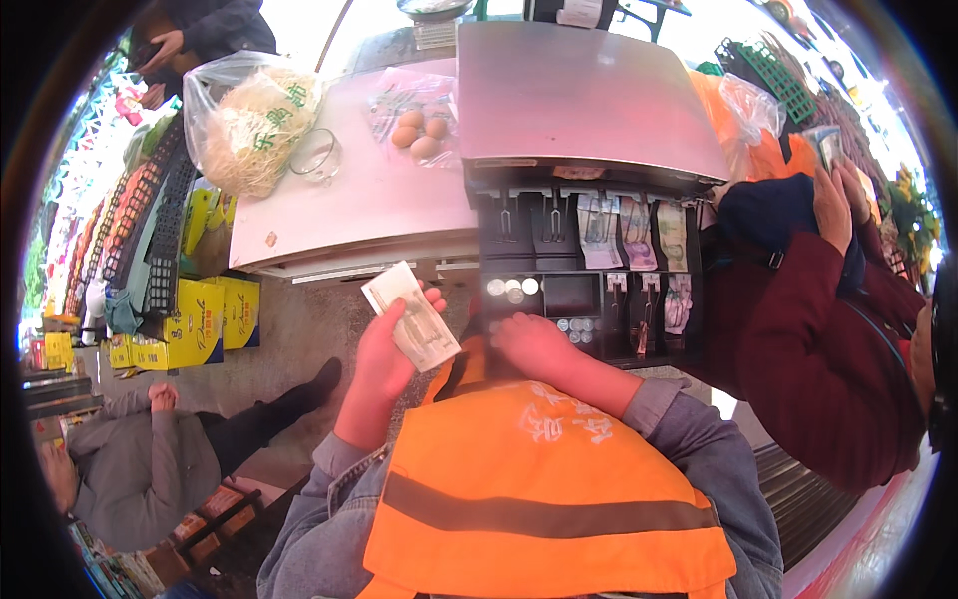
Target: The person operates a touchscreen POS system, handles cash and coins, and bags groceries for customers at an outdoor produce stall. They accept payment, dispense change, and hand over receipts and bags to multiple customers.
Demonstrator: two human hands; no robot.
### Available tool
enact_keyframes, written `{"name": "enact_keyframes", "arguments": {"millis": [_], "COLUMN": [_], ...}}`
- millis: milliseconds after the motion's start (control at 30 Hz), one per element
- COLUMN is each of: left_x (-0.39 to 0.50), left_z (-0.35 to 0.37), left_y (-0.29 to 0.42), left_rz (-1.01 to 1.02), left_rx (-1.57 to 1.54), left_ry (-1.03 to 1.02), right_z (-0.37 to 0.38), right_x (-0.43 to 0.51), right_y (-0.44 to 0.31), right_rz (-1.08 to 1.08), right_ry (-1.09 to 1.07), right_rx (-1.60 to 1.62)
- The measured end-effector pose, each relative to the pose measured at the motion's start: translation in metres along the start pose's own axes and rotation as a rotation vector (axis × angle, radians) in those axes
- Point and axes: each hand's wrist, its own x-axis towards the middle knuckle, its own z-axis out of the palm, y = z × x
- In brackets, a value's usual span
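Observation:
A small stack of banknotes is held in my left hand, the thumb lying across the top note. My right hand rests low over the front left corner of the open cash drawer, beside its coin compartments. Its fingers are curled and their tips partly hidden, so whether they hold a coin cannot be told. Silver coins sit just beyond those fingers, and more coins lie right of the hand. Banknotes stand under wire clips in the back slots. Pink notes fill a front right slot.
The metal cash register top overhangs the drawer. Left of it, the white counter bears several brown eggs, a glass and a bag of dried noodles. A person in maroon stands close right, holding notes. Yellow boxes stand left.

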Motion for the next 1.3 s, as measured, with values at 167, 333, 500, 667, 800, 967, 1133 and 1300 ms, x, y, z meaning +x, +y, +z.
{"name": "enact_keyframes", "arguments": {"millis": [167,333,500,667,800,967,1133,1300], "left_x": [-0.014,-0.015,-0.005,-0.001,-0.001,-0.003,-0.008,-0.012], "left_z": [-0.007,-0.005,0.016,0.031,0.027,0.023,0.024,0.021], "left_y": [-0.017,-0.027,-0.044,-0.053,-0.051,-0.047,-0.045,-0.046], "left_rz": [-0.077,-0.122,-0.254,-0.425,-0.426,-0.420,-0.399,-0.374], "left_rx": [-0.101,-0.122,-0.121,-0.260,-0.181,-0.135,-0.094,-0.114], "left_ry": [0.037,-0.015,-0.149,-0.215,-0.207,-0.191,-0.149,-0.133], "right_z": [0.001,-0.033,-0.087,-0.113,-0.078,-0.040,-0.062,-0.075], "right_x": [0.003,0.010,0.004,-0.029,-0.075,-0.090,-0.089,-0.090], "right_y": [-0.008,-0.010,0.000,0.030,0.023,0.007,0.025,0.047], "right_rz": [0.041,0.096,0.322,0.522,0.453,0.307,0.349,0.387], "right_ry": [-0.043,-0.019,0.119,0.431,-0.059,0.086,-0.121,0.013], "right_rx": [-0.174,-0.025,1.044,0.630,0.360,0.061,0.654,0.481]}}
